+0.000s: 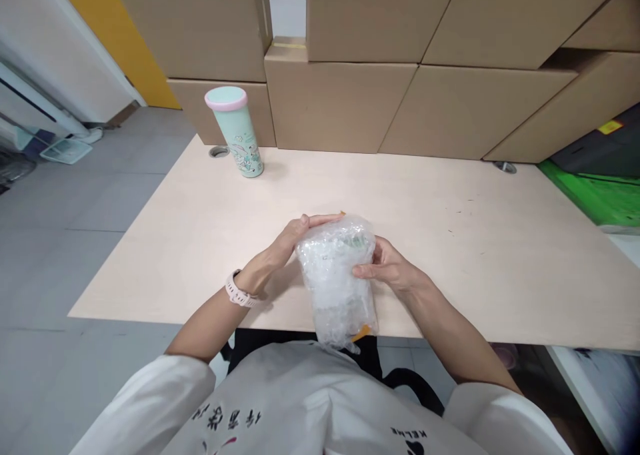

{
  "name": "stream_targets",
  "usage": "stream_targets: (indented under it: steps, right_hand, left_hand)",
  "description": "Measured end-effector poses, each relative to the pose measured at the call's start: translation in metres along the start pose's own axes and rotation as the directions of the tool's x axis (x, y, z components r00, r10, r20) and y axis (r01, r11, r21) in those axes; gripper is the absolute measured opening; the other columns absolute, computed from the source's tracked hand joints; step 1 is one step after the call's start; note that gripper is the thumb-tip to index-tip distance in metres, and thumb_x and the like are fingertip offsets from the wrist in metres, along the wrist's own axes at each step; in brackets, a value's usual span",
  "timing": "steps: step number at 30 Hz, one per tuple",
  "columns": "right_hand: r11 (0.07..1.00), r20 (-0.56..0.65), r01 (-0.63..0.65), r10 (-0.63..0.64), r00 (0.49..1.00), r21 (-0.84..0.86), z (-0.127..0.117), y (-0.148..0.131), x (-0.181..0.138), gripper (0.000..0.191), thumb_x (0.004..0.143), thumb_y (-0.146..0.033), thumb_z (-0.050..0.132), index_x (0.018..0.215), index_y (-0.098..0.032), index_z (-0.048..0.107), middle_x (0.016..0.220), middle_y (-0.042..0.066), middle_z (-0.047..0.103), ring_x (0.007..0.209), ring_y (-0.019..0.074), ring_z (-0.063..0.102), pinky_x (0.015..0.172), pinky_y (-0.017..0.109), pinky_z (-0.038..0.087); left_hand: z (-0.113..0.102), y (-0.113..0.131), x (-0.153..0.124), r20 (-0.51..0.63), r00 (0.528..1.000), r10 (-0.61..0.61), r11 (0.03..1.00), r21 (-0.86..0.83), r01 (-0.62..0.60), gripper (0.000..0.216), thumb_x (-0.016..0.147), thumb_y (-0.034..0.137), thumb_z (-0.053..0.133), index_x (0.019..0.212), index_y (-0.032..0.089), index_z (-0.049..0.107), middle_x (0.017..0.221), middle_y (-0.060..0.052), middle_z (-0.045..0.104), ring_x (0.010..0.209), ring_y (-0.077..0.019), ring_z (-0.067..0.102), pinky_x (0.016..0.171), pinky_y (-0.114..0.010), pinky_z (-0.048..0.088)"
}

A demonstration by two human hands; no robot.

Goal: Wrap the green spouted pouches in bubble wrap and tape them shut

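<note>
A package in bubble wrap (335,282) is between my hands at the front edge of the pale table (165,255). It looks whitish through the clear wrap, with orange bits at its top and lower right; what is inside cannot be made out. My left hand (293,236) lies along its upper left edge, fingers stretched across the top. On the right side, my right hand (384,266) grips it, thumb on the front and fingers behind. A pale pink band circles my left wrist.
A mint-green tumbler (240,135) with a pink-rimmed lid stands at the back left of the table. Behind it rises a wall of stacked cardboard boxes (345,108). Something bright green (595,192) lies at the right edge, under a dark grey object (605,142).
</note>
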State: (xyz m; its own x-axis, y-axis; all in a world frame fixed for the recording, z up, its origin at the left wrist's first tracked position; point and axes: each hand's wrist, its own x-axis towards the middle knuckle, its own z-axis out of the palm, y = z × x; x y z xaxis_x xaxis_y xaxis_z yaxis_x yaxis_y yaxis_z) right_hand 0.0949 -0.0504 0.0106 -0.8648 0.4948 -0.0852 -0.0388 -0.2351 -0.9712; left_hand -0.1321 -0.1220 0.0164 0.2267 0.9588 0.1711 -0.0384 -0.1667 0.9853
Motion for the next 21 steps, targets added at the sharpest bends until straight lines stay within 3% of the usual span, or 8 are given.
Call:
stream_targets:
  steps: [2,5,9,14,16,18,19,21]
  right_hand:
    - [0.999,-0.084,0.03,-0.027,0.996,0.036,0.001,-0.001,0.0,0.052,0.065,-0.038,0.087,0.109,-0.023,0.065,0.101,0.005,0.072,0.094,0.0235,0.068,0.085,0.039,0.057]
    - [0.996,-0.275,0.067,-0.048,0.96,0.058,0.003,-0.004,0.001,0.052,0.062,-0.044,0.088,0.103,-0.024,0.063,0.098,0.005,0.071,0.092,0.0243,0.069,0.084,0.04,0.058]
    - [0.997,-0.42,0.08,-0.075,0.905,-0.006,0.005,-0.004,0.007,0.058,0.062,-0.05,0.087,0.106,-0.026,0.058,0.098,0.004,0.071,0.089,0.0242,0.069,0.08,0.039,0.058]
    - [0.968,-0.504,0.003,-0.134,0.854,-0.251,0.0,0.005,0.012,0.047,0.073,-0.059,0.077,0.095,-0.024,0.055,0.086,0.002,0.069,0.075,0.019,0.065,0.069,0.033,0.055]
    - [0.874,-0.591,-0.086,-0.248,0.768,-0.478,-0.003,0.007,0.011,0.044,0.076,-0.06,0.075,0.089,-0.024,0.054,0.083,0.002,0.067,0.074,0.0189,0.063,0.07,0.034,0.053]
    - [0.721,-0.592,-0.132,-0.435,0.678,-0.68,-0.005,0.007,0.008,0.039,0.082,-0.058,0.07,0.093,-0.025,0.056,0.094,0.005,0.068,0.086,0.0221,0.064,0.08,0.038,0.054]
    - [0.642,-0.536,-0.116,-0.511,0.673,-0.758,-0.005,0.007,0.007,0.036,0.086,-0.057,0.066,0.1,-0.025,0.058,0.107,0.007,0.068,0.1,0.0247,0.064,0.089,0.042,0.052]
    - [0.495,-0.346,-0.028,-0.565,0.749,-0.869,-0.003,0.008,0.008,0.038,0.096,-0.055,0.052,0.121,-0.027,0.057,0.138,0.01,0.059,0.133,0.0286,0.05,0.109,0.049,0.042]
  left_hand:
    - [0.006,-0.002,-0.001,0.015,1.0,-0.016,0.99,-0.137,0.018,0.086,0.089,0.083,0.025,0.141,0.022,0.056,0.143,-0.014,0.06,0.133,-0.0346,0.056,0.107,-0.053,0.047]
    - [0.015,-0.001,-0.003,-0.01,0.999,-0.031,0.989,-0.143,0.029,0.087,0.084,0.084,0.044,0.144,0.022,0.051,0.141,-0.017,0.06,0.132,-0.0359,0.056,0.103,-0.051,0.051]
    - [0.026,-0.003,-0.004,-0.088,0.992,-0.095,0.985,-0.15,0.081,0.077,0.08,0.054,0.075,0.144,0.023,0.045,0.139,-0.016,0.059,0.128,-0.0351,0.058,0.099,-0.048,0.054]
    - [0.027,-0.023,0.002,-0.32,0.893,-0.317,0.917,-0.343,0.202,0.052,0.079,0.031,0.074,0.126,0.021,0.053,0.127,-0.013,0.065,0.112,-0.0289,0.066,0.092,-0.044,0.057]
    - [0.023,-0.031,0.003,-0.346,0.854,-0.389,0.89,-0.381,0.251,0.047,0.081,0.033,0.072,0.122,0.02,0.054,0.121,-0.012,0.067,0.104,-0.0267,0.068,0.088,-0.042,0.058]
    - [0.018,-0.036,0.003,-0.388,0.84,-0.379,0.908,-0.329,0.257,0.046,0.086,0.039,0.068,0.125,0.02,0.053,0.119,-0.012,0.067,0.102,-0.0257,0.068,0.088,-0.042,0.058]
    - [0.016,-0.038,0.003,-0.424,0.843,-0.33,0.938,-0.246,0.244,0.048,0.089,0.042,0.064,0.13,0.021,0.051,0.121,-0.012,0.067,0.105,-0.0261,0.068,0.09,-0.043,0.057]
    - [0.012,-0.037,0.002,-0.503,0.851,-0.151,0.976,0.059,0.208,0.054,0.093,0.045,0.059,0.14,0.023,0.045,0.132,-0.014,0.061,0.121,-0.0294,0.061,0.101,-0.049,0.051]
